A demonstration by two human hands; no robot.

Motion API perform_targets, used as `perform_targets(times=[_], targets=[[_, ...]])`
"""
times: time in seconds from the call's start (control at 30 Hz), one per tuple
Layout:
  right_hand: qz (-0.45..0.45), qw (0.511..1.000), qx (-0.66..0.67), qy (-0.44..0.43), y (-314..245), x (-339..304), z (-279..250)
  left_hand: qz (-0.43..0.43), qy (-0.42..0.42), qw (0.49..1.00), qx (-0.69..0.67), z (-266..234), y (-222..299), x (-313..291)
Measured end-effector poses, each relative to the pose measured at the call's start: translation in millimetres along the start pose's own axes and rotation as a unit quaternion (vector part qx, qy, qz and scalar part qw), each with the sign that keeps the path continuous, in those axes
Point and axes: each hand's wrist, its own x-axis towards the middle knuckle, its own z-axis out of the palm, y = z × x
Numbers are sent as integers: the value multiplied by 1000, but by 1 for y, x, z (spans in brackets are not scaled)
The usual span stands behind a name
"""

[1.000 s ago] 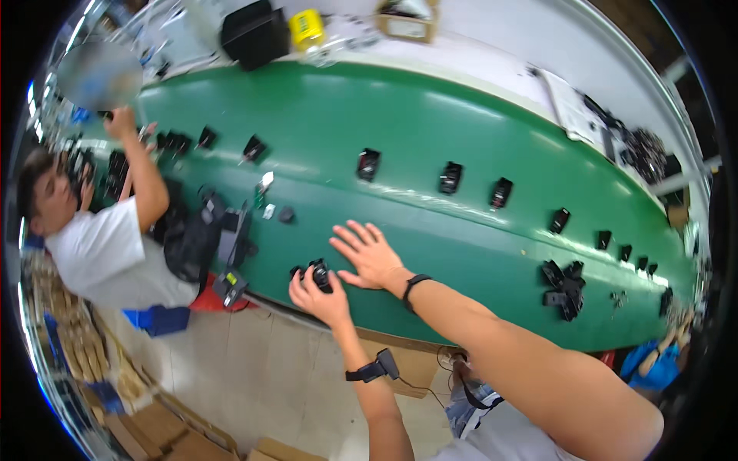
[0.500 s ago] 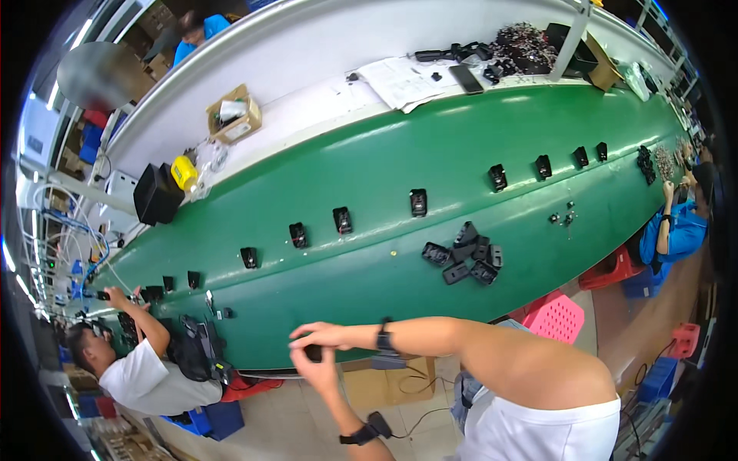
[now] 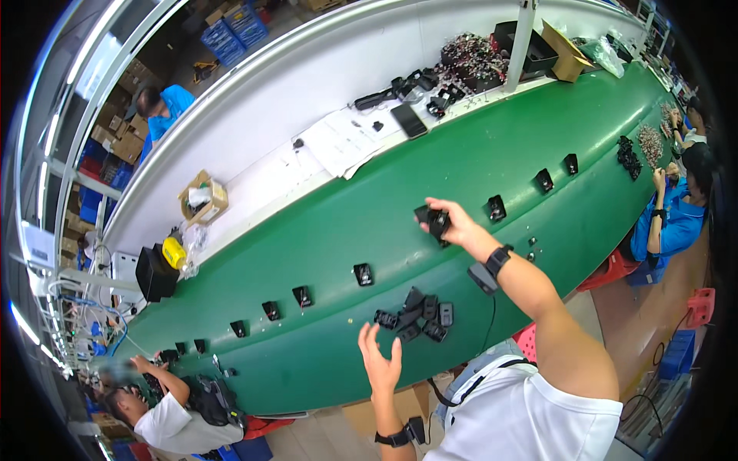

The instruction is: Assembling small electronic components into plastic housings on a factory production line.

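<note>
My right hand (image 3: 457, 224) is stretched out over the green conveyor belt, its fingers closed round a black plastic housing (image 3: 435, 222). Whether it grips one piece or two stacked together is hard to see. My left hand (image 3: 380, 361) is open and empty, fingers spread, just short of a loose pile of black plastic housings (image 3: 430, 309) on the near side of the belt. Along the belt runs a spaced row of black housings with small parts inside, including one (image 3: 363, 274) left of my right hand and another (image 3: 496, 207) to its right.
On the far ledge lie paper sheets (image 3: 338, 142), a dark phone (image 3: 409, 121), a heap of small wired parts (image 3: 473, 58) and a cardboard box (image 3: 204, 197). Co-workers sit at the left (image 3: 154, 415) and right (image 3: 665, 211) ends. Small metal parts (image 3: 531, 249) lie right of the pile.
My hands, together round a dark piece at the near edge before, have parted. The right has reached forward to the row with a housing; the left has opened near the pile. The view has turned.
</note>
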Motion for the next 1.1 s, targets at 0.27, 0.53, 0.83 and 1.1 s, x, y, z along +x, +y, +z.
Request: perform_targets(times=[0.27,0.53,0.83,1.1], targets=[[-243,970,0,-1,-246,117,35,-75,-81,990,83,32,-38,-70],[-155,946,-265,107,-170,96,-1,-130,-80,986,63,47,-9,-74],[-191,926,-304,116,-125,-116,-114,-111,-246,962,-32,76,-37,-137],[-82,664,-743,9,59,-312,-230,-57,-233,931,-275,134,-180,-208]])
